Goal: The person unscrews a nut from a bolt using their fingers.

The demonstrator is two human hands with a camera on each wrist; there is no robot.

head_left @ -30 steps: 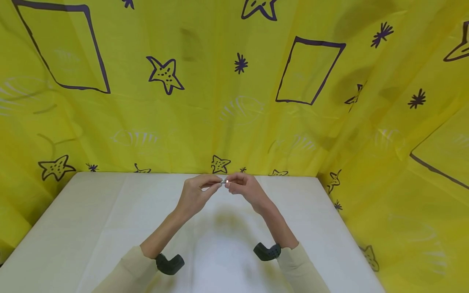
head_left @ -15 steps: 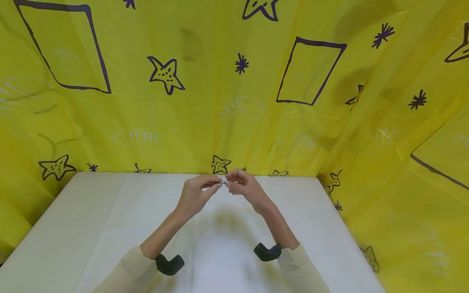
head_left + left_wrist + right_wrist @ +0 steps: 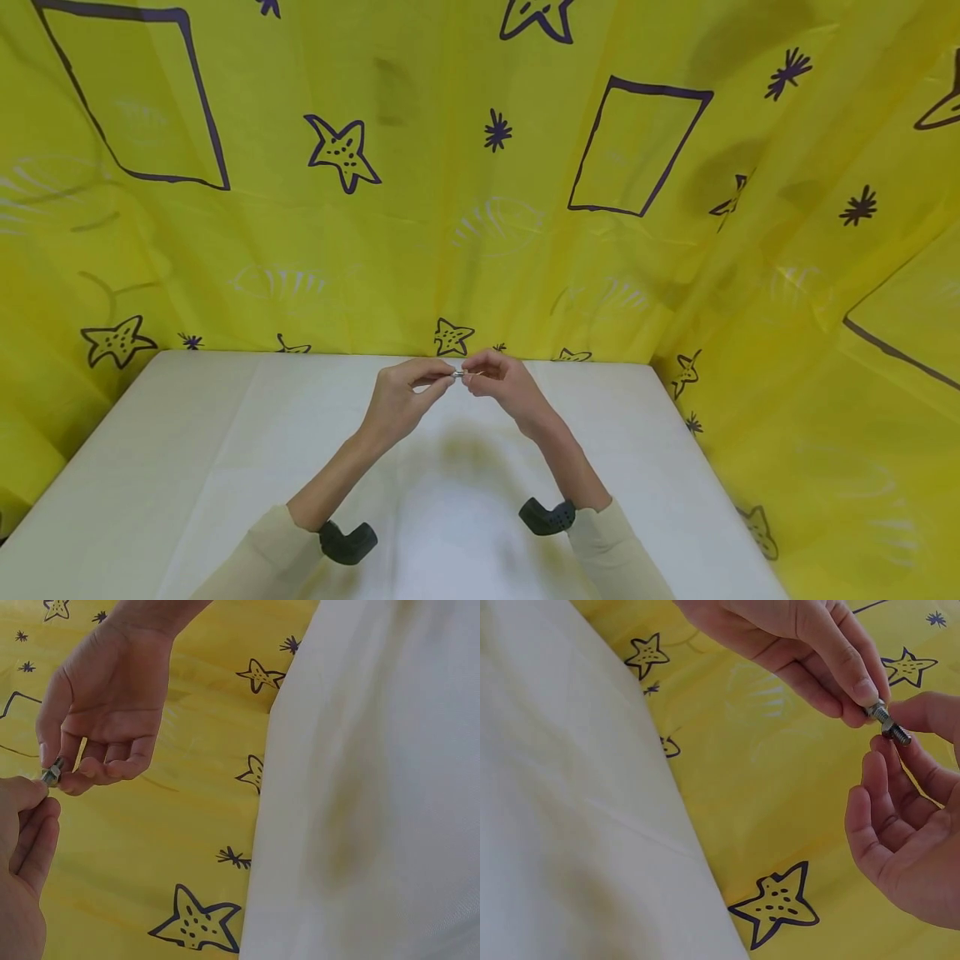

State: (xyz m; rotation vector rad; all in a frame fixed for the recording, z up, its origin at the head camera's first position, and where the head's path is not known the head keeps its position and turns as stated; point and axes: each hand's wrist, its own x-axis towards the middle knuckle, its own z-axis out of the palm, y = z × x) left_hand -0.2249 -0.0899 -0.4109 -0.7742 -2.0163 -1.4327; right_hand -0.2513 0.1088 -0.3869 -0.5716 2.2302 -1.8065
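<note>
A small silver bolt (image 3: pixel 903 738) is held between my two hands over the far part of the table, with a hex nut (image 3: pixel 888 729) on its thread. My left hand (image 3: pixel 401 398) pinches the bolt at its head end between thumb and fingers, partly hiding that end. From the other side, my right hand (image 3: pixel 512 393) has its thumb and index fingertips on either side of the nut, its other fingers loosely bent. In the left wrist view, the bolt's threaded end (image 3: pixel 58 762) points in toward the right hand.
A white-covered table (image 3: pixel 300 467) lies beneath both forearms. Yellow curtain cloth (image 3: pixel 420 250) with dark starfish drawings hangs behind it and along the sides. Dark curved mounts (image 3: pixel 348 542) sit at each wrist, beside pale sleeves.
The right fingertips parted from around the nut, the index finger lifting, then drew slightly closer again. The left hand keeps its pinch on the bolt and stays in place.
</note>
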